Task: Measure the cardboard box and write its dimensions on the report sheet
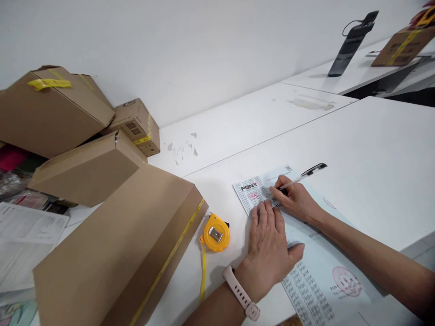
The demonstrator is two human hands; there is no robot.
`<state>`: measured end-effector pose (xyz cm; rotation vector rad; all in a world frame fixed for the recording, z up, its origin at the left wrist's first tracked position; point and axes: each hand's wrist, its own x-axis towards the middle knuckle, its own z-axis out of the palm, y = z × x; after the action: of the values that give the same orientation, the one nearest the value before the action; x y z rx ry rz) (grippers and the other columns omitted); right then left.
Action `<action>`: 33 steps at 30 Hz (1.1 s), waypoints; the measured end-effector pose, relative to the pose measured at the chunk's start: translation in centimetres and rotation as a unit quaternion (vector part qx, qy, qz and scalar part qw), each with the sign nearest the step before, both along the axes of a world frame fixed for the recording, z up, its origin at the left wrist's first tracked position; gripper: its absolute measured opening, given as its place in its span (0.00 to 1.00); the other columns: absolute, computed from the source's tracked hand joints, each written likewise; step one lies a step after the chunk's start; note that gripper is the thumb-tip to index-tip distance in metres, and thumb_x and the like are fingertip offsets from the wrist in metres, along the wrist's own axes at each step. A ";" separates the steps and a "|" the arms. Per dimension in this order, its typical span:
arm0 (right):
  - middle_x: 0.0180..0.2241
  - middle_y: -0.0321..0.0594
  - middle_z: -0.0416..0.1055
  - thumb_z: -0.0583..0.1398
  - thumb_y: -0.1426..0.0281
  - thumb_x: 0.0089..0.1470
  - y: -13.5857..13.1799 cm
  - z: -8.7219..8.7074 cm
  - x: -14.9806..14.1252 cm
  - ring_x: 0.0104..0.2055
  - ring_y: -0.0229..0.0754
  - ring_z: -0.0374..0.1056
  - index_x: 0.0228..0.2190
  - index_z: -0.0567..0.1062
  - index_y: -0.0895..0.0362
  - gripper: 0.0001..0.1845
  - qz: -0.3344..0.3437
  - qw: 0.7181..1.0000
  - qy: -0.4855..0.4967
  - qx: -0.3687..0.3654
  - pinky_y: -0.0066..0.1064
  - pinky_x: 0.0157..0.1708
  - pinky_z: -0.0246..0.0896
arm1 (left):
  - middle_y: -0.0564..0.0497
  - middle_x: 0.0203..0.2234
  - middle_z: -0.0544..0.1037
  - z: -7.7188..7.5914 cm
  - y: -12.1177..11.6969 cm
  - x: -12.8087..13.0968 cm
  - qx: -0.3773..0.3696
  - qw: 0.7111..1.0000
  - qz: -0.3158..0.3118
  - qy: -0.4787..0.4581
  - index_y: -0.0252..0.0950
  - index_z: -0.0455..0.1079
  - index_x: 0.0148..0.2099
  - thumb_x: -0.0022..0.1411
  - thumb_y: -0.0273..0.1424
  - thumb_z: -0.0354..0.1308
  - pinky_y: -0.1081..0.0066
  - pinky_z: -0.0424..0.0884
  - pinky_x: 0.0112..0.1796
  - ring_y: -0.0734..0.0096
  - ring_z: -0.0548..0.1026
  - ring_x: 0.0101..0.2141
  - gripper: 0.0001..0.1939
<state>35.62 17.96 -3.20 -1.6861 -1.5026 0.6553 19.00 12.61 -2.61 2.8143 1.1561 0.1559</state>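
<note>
A light blue printed sheet (316, 262) with rows of dark characters, PONY lettering and red stamps lies on the white table. My left hand (268, 244) rests flat on the sheet's left side, fingers stretched out and thumb apart, with a pale pink watch on the wrist. Near the sheet's upper part, my right hand (299, 201) grips a pen (309, 172) with a clear barrel and black cap end. The pen's tip is hidden by the fingers. To the left of my hands sits a yellow tape measure (220, 242), its blade pulled out toward me.
A large cardboard box (129, 222) edged with yellow tape stands left of the tape measure. Behind it are several more cardboard boxes (57, 113). Papers (30, 244) lie at far left. A dark bottle (350, 50) and a taped carton (401, 47) stand at back right.
</note>
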 end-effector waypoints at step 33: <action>0.15 0.27 0.54 0.58 0.61 0.56 0.0 -0.2 0.1 0.19 0.35 0.51 0.24 0.61 0.51 0.14 -0.015 1.000 0.018 -0.009 0.30 0.21 0.49 | 0.29 0.70 0.54 0.0 0.1 0.0 -0.002 1.000 -0.003 0.004 0.19 0.51 0.70 0.71 0.53 0.40 0.50 0.53 0.67 0.46 0.51 0.69 0.43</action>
<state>35.72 17.97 -3.35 -1.6983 -1.4475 0.6810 19.01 12.69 -2.63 2.8173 1.1482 0.1404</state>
